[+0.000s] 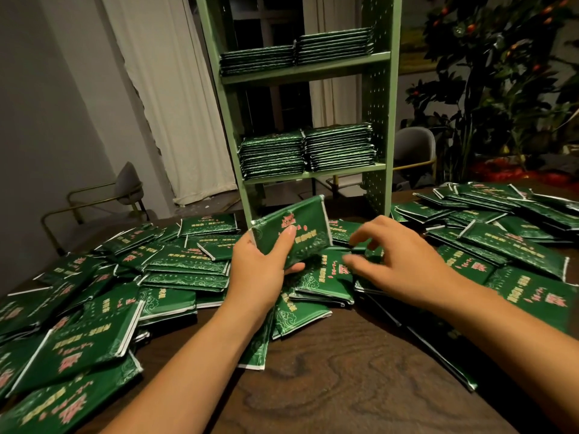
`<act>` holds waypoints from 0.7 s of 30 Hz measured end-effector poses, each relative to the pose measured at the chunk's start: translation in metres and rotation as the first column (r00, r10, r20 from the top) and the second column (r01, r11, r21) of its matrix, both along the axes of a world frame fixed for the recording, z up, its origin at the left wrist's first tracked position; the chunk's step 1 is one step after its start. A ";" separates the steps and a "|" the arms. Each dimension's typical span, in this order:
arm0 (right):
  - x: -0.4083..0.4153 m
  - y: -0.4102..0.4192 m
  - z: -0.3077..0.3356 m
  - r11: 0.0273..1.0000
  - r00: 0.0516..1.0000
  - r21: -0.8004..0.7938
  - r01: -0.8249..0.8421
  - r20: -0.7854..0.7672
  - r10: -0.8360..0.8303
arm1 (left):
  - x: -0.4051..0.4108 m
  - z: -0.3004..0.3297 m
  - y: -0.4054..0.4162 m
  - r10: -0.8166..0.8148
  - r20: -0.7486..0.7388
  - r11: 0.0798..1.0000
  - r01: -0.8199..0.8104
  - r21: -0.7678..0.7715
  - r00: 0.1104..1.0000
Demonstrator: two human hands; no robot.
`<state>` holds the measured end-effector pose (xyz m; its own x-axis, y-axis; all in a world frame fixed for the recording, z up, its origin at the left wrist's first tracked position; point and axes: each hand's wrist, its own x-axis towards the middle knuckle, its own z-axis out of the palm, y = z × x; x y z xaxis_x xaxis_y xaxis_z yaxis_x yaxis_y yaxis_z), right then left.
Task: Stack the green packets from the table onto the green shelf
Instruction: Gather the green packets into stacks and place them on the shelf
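On the dark wooden table (329, 386), head view, loose green packets (188, 270) lie scattered in overlapping heaps to left, centre and right. At the far edge stands the green shelf (380, 98), its side panels perforated. Two boards carry packets: the upper stacks (296, 54) sit as two piles side by side, and the lower stacks (305, 151) likewise, taller. The left hand (260, 267) grips a held packet (293, 231), tilted up off the pile just in front of the shelf foot; thumb across its printed face, fingers curled beneath. The right hand (398, 261) hovers low over the centre heap, fingers bent and spread; it is blurred, and whether the fingertips pinch a packet cannot be told. Behind stand a grey chair (125, 186), pale curtains (169, 89) and a leafy plant (501, 73).
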<state>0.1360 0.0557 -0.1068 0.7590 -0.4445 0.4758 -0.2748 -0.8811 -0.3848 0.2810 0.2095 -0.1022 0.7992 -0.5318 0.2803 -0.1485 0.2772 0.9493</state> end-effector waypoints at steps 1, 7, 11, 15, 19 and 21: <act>-0.002 0.000 0.000 0.998 0.995 -0.070 -0.008 -0.101 0.001 | 0.002 -0.001 0.000 0.036 0.000 0.999 -0.036 0.001 0.999; 0.003 0.018 -0.005 0.969 0.917 -0.191 -0.157 -0.393 0.071 | 0.015 -0.008 -0.002 0.147 -0.021 0.989 -0.146 0.035 0.989; 0.007 0.034 -0.002 0.938 0.920 -0.312 -0.152 -0.391 0.019 | 0.017 -0.011 -0.003 0.154 -0.025 0.985 -0.152 0.077 0.988; 0.003 0.039 0.006 0.917 0.936 -0.354 -0.183 -0.348 0.052 | 0.017 -0.012 -0.003 0.146 -0.023 0.983 -0.142 0.114 0.989; 0.004 0.037 0.006 0.917 0.949 -0.349 -0.193 -0.302 0.085 | 0.017 -0.016 -0.003 0.121 0.000 0.983 -0.120 0.141 0.993; 0.003 0.033 0.005 0.933 0.957 -0.316 -0.171 -0.279 0.080 | 0.019 -0.017 -0.002 0.122 0.004 0.979 -0.121 0.167 0.993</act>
<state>0.1388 0.0883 -0.1021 0.9139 -0.1874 0.3600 -0.2032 -0.9791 0.0061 0.2999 0.2071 -0.1189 0.8619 -0.4698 0.1908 -0.1655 0.0951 0.9816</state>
